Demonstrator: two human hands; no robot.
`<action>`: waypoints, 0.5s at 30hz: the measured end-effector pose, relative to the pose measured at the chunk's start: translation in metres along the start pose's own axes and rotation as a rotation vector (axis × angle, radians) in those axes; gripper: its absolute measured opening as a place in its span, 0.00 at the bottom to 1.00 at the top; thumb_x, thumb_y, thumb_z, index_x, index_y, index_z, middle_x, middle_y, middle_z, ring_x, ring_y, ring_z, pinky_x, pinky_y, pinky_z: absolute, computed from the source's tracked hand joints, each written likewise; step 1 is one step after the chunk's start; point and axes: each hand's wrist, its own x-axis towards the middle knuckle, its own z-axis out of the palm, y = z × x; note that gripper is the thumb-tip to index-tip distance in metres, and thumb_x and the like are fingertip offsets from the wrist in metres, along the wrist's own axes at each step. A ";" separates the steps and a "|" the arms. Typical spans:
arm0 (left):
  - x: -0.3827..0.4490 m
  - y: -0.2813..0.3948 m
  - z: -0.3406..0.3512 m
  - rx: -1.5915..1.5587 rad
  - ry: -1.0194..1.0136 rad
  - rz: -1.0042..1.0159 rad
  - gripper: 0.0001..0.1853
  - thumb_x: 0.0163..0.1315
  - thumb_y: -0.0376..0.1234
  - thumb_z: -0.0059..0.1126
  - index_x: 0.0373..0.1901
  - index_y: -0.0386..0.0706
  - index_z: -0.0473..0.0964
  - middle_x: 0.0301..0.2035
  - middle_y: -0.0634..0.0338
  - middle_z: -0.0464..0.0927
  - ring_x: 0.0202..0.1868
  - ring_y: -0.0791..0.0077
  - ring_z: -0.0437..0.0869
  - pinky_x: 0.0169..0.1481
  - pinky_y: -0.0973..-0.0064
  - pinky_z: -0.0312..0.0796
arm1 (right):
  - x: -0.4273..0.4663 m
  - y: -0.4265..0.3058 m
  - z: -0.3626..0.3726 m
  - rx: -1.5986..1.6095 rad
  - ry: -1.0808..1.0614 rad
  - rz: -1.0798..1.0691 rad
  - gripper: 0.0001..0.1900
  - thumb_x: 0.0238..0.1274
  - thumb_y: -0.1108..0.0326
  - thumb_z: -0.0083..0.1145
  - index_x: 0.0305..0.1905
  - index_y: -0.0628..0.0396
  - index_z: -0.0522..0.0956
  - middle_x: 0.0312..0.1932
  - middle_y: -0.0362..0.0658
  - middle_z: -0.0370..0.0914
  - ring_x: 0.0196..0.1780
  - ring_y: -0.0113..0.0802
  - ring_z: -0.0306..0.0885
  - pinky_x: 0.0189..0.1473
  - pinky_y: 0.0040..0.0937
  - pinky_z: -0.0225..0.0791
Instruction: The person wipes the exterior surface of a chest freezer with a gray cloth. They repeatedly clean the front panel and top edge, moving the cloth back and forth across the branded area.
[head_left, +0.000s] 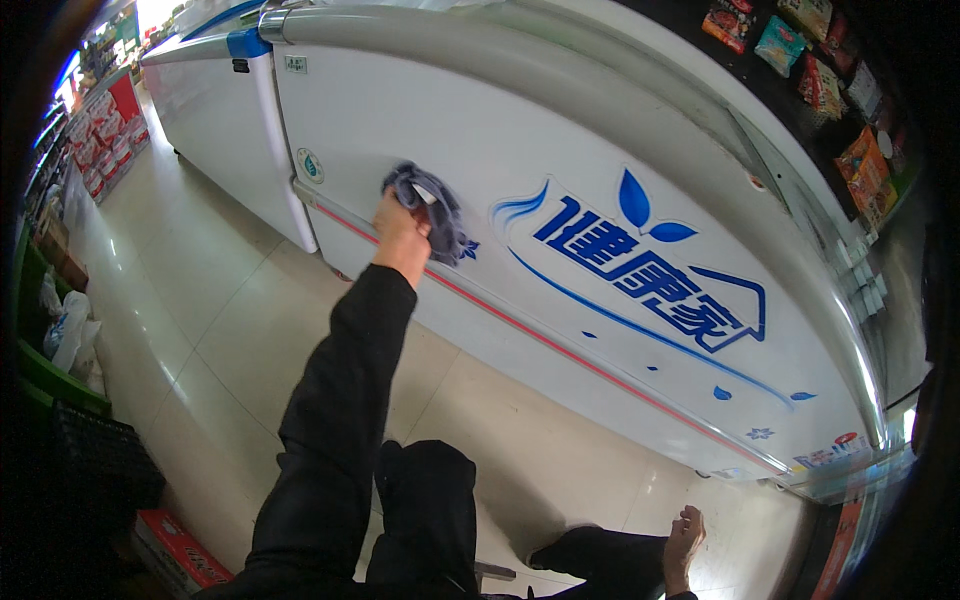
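My left hand (403, 234) grips a crumpled grey-purple cloth (447, 225) and presses it against the white front panel of a chest freezer (420, 112). The cloth lies above the red strip (525, 330) and partly covers a small blue flower print. To its right the panel bears a large blue emblem with writing and leaf shapes (634, 196). My right hand (685, 534) is low at the right, by my bent right knee, with loosely bent fingers and nothing visible in it.
A second white freezer (210, 127) adjoins on the left. Packaged foods (862, 176) lie at upper right. Tiled floor (225, 330) runs below. On the left are red-and-white packs (105, 142), a green bin (67, 375) with plastic bags, a black crate (105, 450) and a red carton (180, 551).
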 end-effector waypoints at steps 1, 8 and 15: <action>0.013 0.015 -0.001 -0.021 -0.049 0.042 0.10 0.70 0.45 0.52 0.35 0.51 0.76 0.30 0.64 0.79 0.30 0.75 0.79 0.32 0.76 0.72 | -0.001 0.006 0.001 0.007 -0.022 0.017 0.14 0.60 0.83 0.49 0.50 0.64 0.77 0.39 0.53 0.81 0.37 0.42 0.82 0.37 0.36 0.77; 0.097 0.146 -0.016 0.179 0.077 0.368 0.13 0.70 0.46 0.53 0.40 0.47 0.75 0.35 0.61 0.78 0.34 0.68 0.79 0.38 0.76 0.69 | -0.005 0.001 0.003 0.015 -0.070 0.099 0.12 0.61 0.83 0.50 0.48 0.63 0.78 0.34 0.51 0.80 0.31 0.38 0.82 0.31 0.35 0.76; 0.101 0.206 -0.079 0.336 0.092 0.965 0.18 0.62 0.34 0.64 0.53 0.39 0.77 0.44 0.58 0.81 0.47 0.69 0.81 0.57 0.69 0.72 | 0.004 -0.014 0.018 -0.043 -0.047 -0.085 0.13 0.61 0.81 0.52 0.50 0.63 0.78 0.37 0.52 0.81 0.36 0.42 0.83 0.34 0.34 0.77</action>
